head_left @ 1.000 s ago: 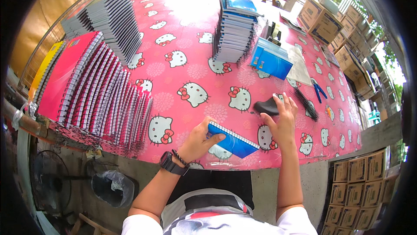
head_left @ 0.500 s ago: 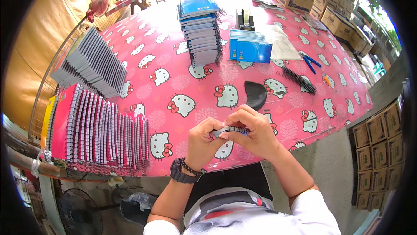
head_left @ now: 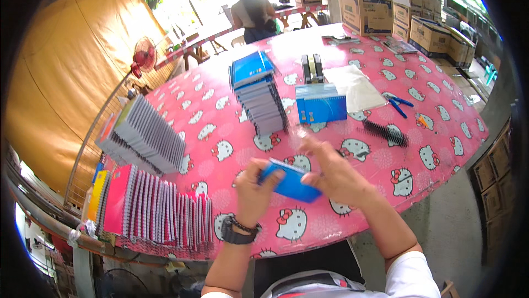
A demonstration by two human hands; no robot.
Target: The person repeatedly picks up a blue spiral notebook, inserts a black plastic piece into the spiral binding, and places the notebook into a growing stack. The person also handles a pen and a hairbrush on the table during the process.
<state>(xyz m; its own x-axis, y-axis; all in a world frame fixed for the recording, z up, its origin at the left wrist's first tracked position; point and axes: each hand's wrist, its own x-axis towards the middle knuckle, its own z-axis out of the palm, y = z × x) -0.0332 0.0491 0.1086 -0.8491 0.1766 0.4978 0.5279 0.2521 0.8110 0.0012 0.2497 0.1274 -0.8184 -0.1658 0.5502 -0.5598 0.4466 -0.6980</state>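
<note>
A small blue notebook (head_left: 292,182) is tilted over the near middle of the pink cartoon-print tabletop. My left hand (head_left: 254,190), with a dark watch on its wrist, pinches the notebook's left end between thumb and fingers. Beside the right end is my right hand (head_left: 341,177), its fingers stretched apart and a little blurred, its thumb at or touching the cover. Beyond the hands stand a tall stack of blue spiral notebooks (head_left: 259,99) and a shorter group of small blue notebooks (head_left: 322,108).
Red spiral notebooks (head_left: 165,210) line the near left edge, with grey-edged notebooks (head_left: 146,138) behind. A tape dispenser (head_left: 312,69), a white sheet (head_left: 358,88), blue-handled pliers (head_left: 399,105) and black spiral coils (head_left: 386,131) lie right. A person (head_left: 253,14) and cartons (head_left: 366,14) are beyond.
The notebook has turned from edge-on to showing its blue cover. My right hand has opened away from its spiral. The black curved piece on the table no longer shows. The view has tipped upward.
</note>
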